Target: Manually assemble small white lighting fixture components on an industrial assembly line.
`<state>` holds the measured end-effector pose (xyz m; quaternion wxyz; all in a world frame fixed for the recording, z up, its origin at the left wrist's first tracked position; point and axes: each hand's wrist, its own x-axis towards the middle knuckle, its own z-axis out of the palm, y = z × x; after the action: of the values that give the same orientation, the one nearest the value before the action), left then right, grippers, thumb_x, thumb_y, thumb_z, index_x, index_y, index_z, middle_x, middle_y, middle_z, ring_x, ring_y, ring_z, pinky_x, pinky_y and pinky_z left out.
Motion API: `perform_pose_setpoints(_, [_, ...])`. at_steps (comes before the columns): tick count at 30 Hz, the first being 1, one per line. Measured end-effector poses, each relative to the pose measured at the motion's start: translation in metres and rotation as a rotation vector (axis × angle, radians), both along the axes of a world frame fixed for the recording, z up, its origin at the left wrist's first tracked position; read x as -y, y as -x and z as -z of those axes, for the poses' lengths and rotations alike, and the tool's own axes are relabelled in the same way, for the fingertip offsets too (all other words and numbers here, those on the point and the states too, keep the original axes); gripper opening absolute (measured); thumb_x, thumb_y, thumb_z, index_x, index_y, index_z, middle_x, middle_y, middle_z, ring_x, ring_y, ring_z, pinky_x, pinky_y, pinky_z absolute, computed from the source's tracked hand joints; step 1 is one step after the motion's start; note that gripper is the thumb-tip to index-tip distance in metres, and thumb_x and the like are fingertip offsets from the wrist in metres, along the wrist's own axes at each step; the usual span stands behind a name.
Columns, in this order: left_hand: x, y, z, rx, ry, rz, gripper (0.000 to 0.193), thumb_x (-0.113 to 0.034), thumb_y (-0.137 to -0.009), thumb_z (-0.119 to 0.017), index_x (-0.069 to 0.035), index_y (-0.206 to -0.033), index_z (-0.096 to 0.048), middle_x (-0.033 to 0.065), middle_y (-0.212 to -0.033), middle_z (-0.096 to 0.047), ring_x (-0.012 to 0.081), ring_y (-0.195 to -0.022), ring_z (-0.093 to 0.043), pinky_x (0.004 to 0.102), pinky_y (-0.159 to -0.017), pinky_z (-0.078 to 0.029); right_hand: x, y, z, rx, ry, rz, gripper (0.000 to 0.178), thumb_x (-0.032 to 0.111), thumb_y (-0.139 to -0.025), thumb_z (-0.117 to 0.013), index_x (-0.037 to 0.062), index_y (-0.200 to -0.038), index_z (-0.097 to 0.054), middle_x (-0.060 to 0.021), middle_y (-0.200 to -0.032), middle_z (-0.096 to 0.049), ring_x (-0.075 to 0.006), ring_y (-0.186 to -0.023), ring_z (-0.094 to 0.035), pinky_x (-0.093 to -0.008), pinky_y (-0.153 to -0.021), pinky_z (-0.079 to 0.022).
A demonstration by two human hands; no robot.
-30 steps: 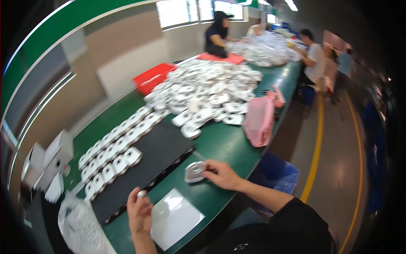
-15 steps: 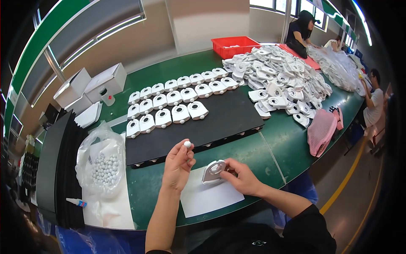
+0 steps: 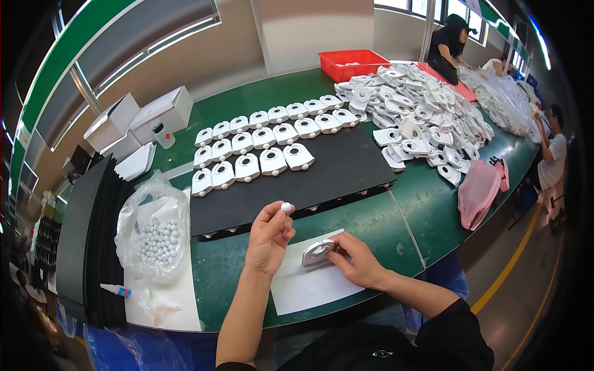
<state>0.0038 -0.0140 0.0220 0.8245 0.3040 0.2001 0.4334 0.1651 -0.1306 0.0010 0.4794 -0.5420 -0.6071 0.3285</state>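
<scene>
Between the thumb and fingertips of my left hand (image 3: 268, 241) is a small white ball (image 3: 286, 208), raised in front of the black board. My right hand (image 3: 357, 262) grips a white plastic housing (image 3: 316, 255) with a round opening, tilted on edge above a white paper sheet (image 3: 300, 289). Ball and housing are apart. Beyond my hands, rows of similar white housings (image 3: 246, 167) lie on the black board (image 3: 272, 196), with small white balls at their near ends.
A clear plastic bag (image 3: 127, 222) of white balls stands at left, beside a small glue bottle (image 3: 116, 289) and upright black boards (image 3: 83, 247). Loose housings (image 3: 427, 117) are heaped at right, near a red bin (image 3: 352, 64) and a pink mesh bag (image 3: 475, 195). Other people sit farther right.
The housing in my right hand has turned more edge-on. My left hand still pinches the ball, now slightly farther right in view; the whole scene has shifted a little right as well.
</scene>
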Motion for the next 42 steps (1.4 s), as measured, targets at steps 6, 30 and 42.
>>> perform_pose_setpoints(6, [0.001, -0.002, -0.001, 0.02, 0.013, -0.02, 0.02, -0.004, -0.08, -0.06, -0.005, -0.099, -0.056, 0.0075, -0.096, -0.059, 0.0077, -0.068, -0.05, 0.0207, -0.057, -0.042, 0.002, 0.008, -0.005, 0.259, -0.195, -0.042, 0.021, -0.003, -0.072, -0.058, 0.0036, -0.092, -0.054, -0.0108, -0.078, -0.05, -0.027, -0.069, -0.05, -0.0322, -0.062, -0.042])
perform_pose_setpoints(30, [0.021, -0.016, -0.003, -0.442, -0.358, 0.172, 0.021, -0.006, -0.076, -0.066, -0.003, -0.097, -0.06, 0.0011, -0.084, -0.06, 0.0061, -0.074, -0.052, 0.0192, -0.06, -0.04, -0.008, -0.02, -0.001, -1.091, 0.158, -0.058, 0.02, 0.011, -0.091, -0.046, 0.0133, -0.111, -0.046, -0.0037, -0.107, -0.053, -0.0169, -0.102, -0.051, -0.0338, -0.085, -0.043])
perform_pose_setpoints(42, [0.024, -0.018, -0.008, -0.495, -0.375, 0.184, 0.017, -0.002, -0.075, -0.065, 0.0, -0.092, -0.061, 0.0032, -0.078, -0.06, 0.0075, -0.066, -0.051, 0.0202, -0.06, -0.041, -0.007, -0.019, 0.0, -1.039, 0.129, -0.037, 0.021, 0.011, -0.091, -0.046, 0.0117, -0.112, -0.045, -0.003, -0.107, -0.053, -0.0151, -0.1, -0.052, -0.0326, -0.084, -0.044])
